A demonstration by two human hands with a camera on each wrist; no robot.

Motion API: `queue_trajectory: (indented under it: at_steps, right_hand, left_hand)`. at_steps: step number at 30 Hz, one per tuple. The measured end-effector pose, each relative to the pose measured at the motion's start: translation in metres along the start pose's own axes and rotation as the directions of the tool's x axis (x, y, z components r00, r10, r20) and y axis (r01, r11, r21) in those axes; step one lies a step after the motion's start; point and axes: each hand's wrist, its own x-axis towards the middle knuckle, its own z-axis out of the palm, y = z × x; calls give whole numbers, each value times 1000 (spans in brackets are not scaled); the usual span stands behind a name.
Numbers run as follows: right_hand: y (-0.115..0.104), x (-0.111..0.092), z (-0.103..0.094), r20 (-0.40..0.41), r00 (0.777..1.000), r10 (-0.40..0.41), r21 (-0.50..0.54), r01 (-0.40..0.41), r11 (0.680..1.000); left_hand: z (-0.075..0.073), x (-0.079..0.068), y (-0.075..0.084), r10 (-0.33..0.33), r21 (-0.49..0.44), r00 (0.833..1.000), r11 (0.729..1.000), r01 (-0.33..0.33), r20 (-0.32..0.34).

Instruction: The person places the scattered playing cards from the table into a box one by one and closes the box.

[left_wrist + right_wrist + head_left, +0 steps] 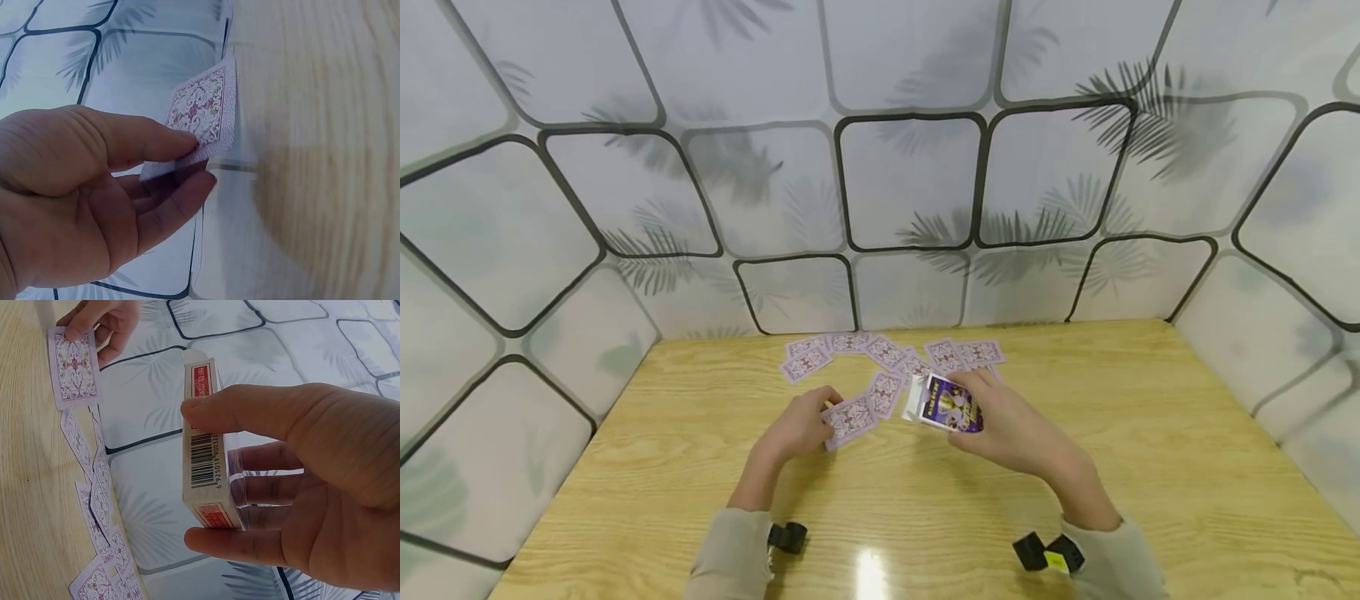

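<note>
My left hand point(797, 425) pinches a patterned playing card point(850, 421) by its edge, with the thumb on the face that shows in the left wrist view. Purple-and-white scrollwork covers that side of the card. In my right hand point(1018, 425) is a playing card box point(951, 404), gripped between thumb and fingers and tilted above the table. A white flap point(913, 398) stands out at its left end. The right wrist view shows a barcode point(202, 460) on its narrow side. Whether cards are inside the box cannot be seen.
Several more playing cards point(806, 364) lie pattern side up in a loose, partly overlapping row across the far part of the wooden table point(685, 467). Behind them rises a fabric wall point(910, 183) with dark outlines and leaf prints; side walls flank the table.
</note>
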Motion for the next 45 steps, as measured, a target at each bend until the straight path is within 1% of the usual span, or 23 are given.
queue_trajectory:
  at_steps: [3,6,12,16,19,22,25,27,29,31,32,34,37,38,40,45]
  right_hand:
    - [-1,0,-1,7,1000,4,3,-4,1000]
    - [-2,0,-2,13,1000,5,8,-5,1000]
    - [-2,-1,-2,18,1000,7,6,-7,1000]
    - [-2,-1,-2,17,1000,9,0,-9,1000]
    - [-1,-1,-1,16,1000,11,-5,-11,1000]
    - [-1,-1,0,18,1000,17,-7,-17,1000]
    - [-1,0,0,22,1000,22,-10,-22,1000]
    - [-2,0,0,24,999,28,-11,-27,1000]
    - [-2,0,0,23,999,25,-16,-24,1000]
    - [-3,0,-1,20,1000,23,-17,-22,1000]
    - [-3,0,-1,20,1000,22,-18,-21,1000]
    - [-3,0,-1,18,1000,20,-20,-20,1000]
    - [-3,0,-2,20,1000,22,-16,-22,1000]
    - [-3,0,-2,21,1000,22,-15,-21,1000]
    - [-4,0,-2,23,1000,21,-15,-21,1000]
    - [-5,1,-2,28,999,22,-13,-22,1000]
  left_hand:
    - [-4,0,-1,14,-84,1000,996,-15,-14]
    - [-6,0,0,25,-175,999,984,-30,-31]
    - [-11,-1,6,27,-328,997,943,-49,-72]
    - [-15,-3,11,12,-409,994,911,-56,-109]
    - [-18,-3,15,-4,-476,992,877,-57,-125]
    - [-21,-5,19,3,-559,991,826,-76,-130]
    - [-24,-7,25,28,-623,989,774,-112,-143]
    - [-25,-9,31,41,-644,987,753,-133,-157]
    - [-25,-12,36,49,-653,985,743,-148,-168]
    - [-25,-14,41,63,-653,982,739,-165,-177]
    - [-25,-16,44,71,-647,981,742,-173,-181]
    - [-24,-18,48,85,-625,978,758,-187,-188]
    - [-22,-20,52,107,-576,973,791,-208,-204]
    - [-22,-20,53,108,-557,972,803,-210,-210]
    - [-21,-22,54,110,-532,969,820,-213,-219]
    - [-21,-24,57,108,-508,968,835,-211,-226]
